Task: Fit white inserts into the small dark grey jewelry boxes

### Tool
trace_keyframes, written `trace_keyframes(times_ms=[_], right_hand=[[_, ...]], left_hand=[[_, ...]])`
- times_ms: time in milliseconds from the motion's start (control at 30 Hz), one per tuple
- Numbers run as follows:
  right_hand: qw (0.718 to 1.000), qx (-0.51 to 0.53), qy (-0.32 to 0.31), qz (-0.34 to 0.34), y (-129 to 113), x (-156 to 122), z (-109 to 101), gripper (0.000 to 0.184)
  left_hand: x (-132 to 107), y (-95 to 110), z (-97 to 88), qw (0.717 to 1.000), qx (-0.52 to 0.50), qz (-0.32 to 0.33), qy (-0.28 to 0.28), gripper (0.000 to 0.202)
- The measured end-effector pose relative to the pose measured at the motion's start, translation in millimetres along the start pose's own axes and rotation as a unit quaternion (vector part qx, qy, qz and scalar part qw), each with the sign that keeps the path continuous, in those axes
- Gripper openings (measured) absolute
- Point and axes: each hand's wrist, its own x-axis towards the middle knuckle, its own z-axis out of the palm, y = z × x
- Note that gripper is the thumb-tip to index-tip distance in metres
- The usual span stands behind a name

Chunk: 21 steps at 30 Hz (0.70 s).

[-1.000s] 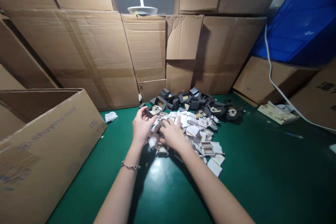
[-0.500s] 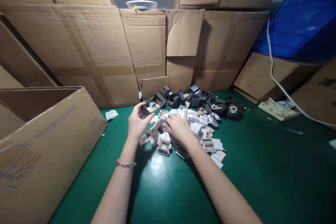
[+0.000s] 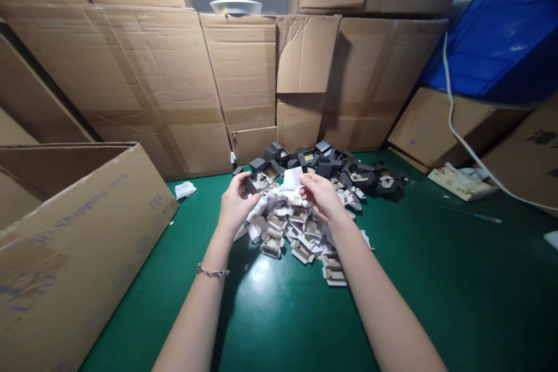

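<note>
My left hand [image 3: 234, 207] holds a small dark open box [image 3: 261, 180] with a light insert, lifted just above a heap of small white card pieces [image 3: 296, 226] on the green table [image 3: 279, 314]. My right hand [image 3: 320, 196] pinches one white card piece [image 3: 292, 178] right next to that box. Behind the white heap lies a pile of several more dark small boxes [image 3: 331, 165]. A thin bracelet sits on my left wrist.
A large open cardboard box [image 3: 65, 226] stands at the left. Cardboard sheets [image 3: 244, 75] wall the back. At the right are a blue crate [image 3: 501, 35], a white cable [image 3: 462, 133], paper packets [image 3: 462, 183] and a crumpled white scrap [image 3: 184, 189].
My right hand has risen out of the white heap with one white piece and moved toward the dark box. The white pieces have spread nearer to me. My left hand keeps the box.
</note>
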Motion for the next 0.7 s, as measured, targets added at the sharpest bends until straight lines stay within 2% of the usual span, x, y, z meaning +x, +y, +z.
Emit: trace_keyframes(times_ms=[100,233,300,333,367,400,433,467,500,533,567,600,700], right_hand=[[0.995,0.09,-0.018,0.039,-10,-8,3,0.006],[0.995,0.082,-0.034,0.037,-12,-12,5,0.005],[0.999,0.031,-0.008,-0.03,-8,-13,5,0.014],[0.994,-0.017,0.015,-0.105,-6,-13,4,0.018],[0.973,-0.085,0.036,-0.211,-3,-14,4,0.019],[0.927,-0.171,0.051,-0.329,0,-15,4,0.019],[0.858,-0.262,0.057,-0.438,2,-17,4,0.018],[0.781,-0.346,0.058,-0.516,5,-19,4,0.019],[0.716,-0.414,0.057,-0.559,7,-22,5,0.021],[0.672,-0.464,0.059,-0.574,8,-25,6,0.022],[0.649,-0.501,0.065,-0.57,10,-28,7,0.023],[0.64,-0.533,0.074,-0.549,10,-31,9,0.025],[0.657,-0.634,0.071,-0.402,6,-38,15,0.03]], left_hand=[[-2,4,5.9,1.0,-0.003,0.015,-0.017,0.06],[-5,9,14.0,1.0,-0.005,0.016,-0.023,0.058],[-6,12,17.6,0.999,-0.016,0.022,-0.016,0.058],[-7,14,19.3,0.999,-0.016,0.028,-0.008,0.058],[-8,15,20.9,0.999,-0.014,0.038,0.001,0.057],[-10,16,22.5,0.999,-0.007,0.048,0.01,0.056],[-11,18,24.1,0.998,-0.001,0.061,0.018,0.056],[-13,18,25.7,0.997,0.003,0.077,0.025,0.055],[-15,19,27.3,0.995,0.006,0.095,0.03,0.055],[-17,19,28.8,0.992,0.004,0.118,0.032,0.054],[-19,19,30.3,0.989,0.002,0.145,0.035,0.053],[-20,19,31.8,0.984,0.004,0.172,0.037,0.053],[-23,20,35.9,0.963,0.038,0.265,0.044,0.055]])
